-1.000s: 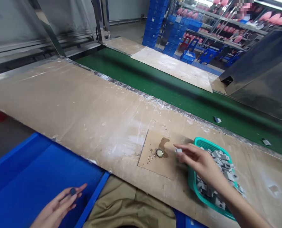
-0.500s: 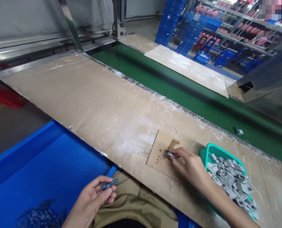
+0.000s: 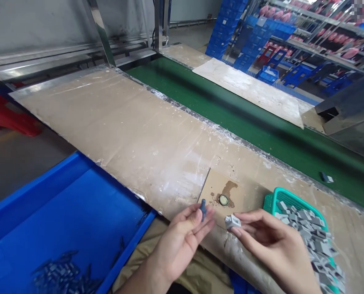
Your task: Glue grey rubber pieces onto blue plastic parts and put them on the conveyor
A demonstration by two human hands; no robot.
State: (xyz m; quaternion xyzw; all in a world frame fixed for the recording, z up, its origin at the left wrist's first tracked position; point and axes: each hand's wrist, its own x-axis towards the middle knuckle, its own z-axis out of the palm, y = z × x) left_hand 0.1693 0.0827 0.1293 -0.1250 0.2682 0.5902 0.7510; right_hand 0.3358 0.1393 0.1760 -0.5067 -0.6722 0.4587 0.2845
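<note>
My left hand (image 3: 184,232) pinches a small dark blue plastic piece (image 3: 203,210) with a narrow stem, held upright between thumb and fingers. Facing it, my right hand (image 3: 270,241) grips a small grey hollow plastic block (image 3: 232,222) by its edge. A short gap separates the two parts. Behind them on a cardboard square (image 3: 211,185) sits a small round cap (image 3: 223,199) with pale contents, beside a wet brown stain. At my right, a green basket (image 3: 295,194) is heaped with more grey blocks (image 3: 310,228).
A blue bin (image 3: 74,204) at lower left holds a pile of dark blue pieces (image 3: 62,273). Beyond the worktable (image 3: 123,122) runs a green conveyor belt (image 3: 206,102), carrying one dark-and-grey part (image 3: 326,177). A red stool (image 3: 13,114) stands at far left.
My right hand has lifted the grey block off the round cap and drawn it towards me. My left hand has moved right and up with the blue piece, now close to the block.
</note>
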